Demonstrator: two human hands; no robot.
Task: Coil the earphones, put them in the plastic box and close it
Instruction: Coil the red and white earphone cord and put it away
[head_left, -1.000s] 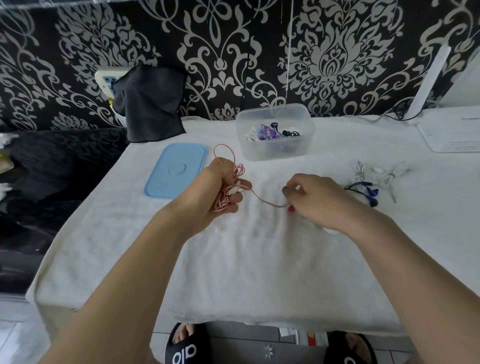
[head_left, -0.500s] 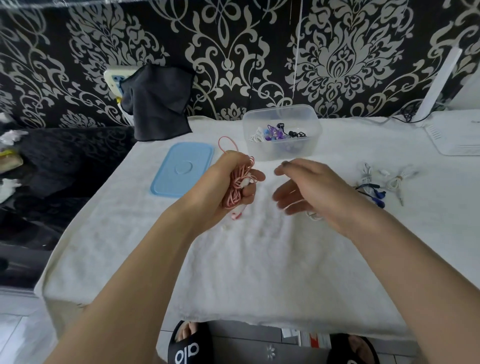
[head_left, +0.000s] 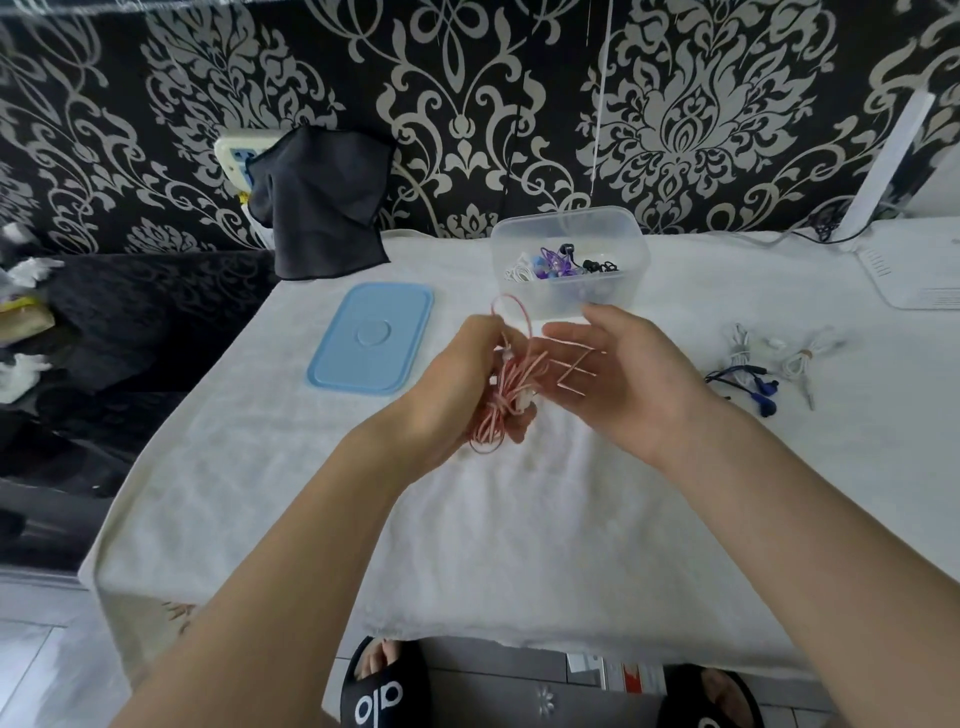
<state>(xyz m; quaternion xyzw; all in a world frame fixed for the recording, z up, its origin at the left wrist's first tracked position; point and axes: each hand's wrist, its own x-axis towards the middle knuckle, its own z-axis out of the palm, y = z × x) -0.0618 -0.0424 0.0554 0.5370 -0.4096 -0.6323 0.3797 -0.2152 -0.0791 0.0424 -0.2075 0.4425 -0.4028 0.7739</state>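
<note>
My left hand (head_left: 462, 384) grips the coiled pink earphone cable (head_left: 506, 384) just before the clear plastic box (head_left: 569, 260) (its lid off); my right hand (head_left: 618, 374), fingers straight, touches the strands.

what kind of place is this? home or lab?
Likely a home: damask wallpaper, a table draped in a white towel, a white router, and slippered feet below the edge.

Table (head_left: 519, 545) draped in white towelling; on it, a blue lid (head_left: 371, 338) lying flat at left; clear plastic box (head_left: 570, 260) standing open just right of it; blue earphones (head_left: 748, 382) and white earphones (head_left: 802, 358) at right; white router (head_left: 919, 265) in the far right corner.
</note>
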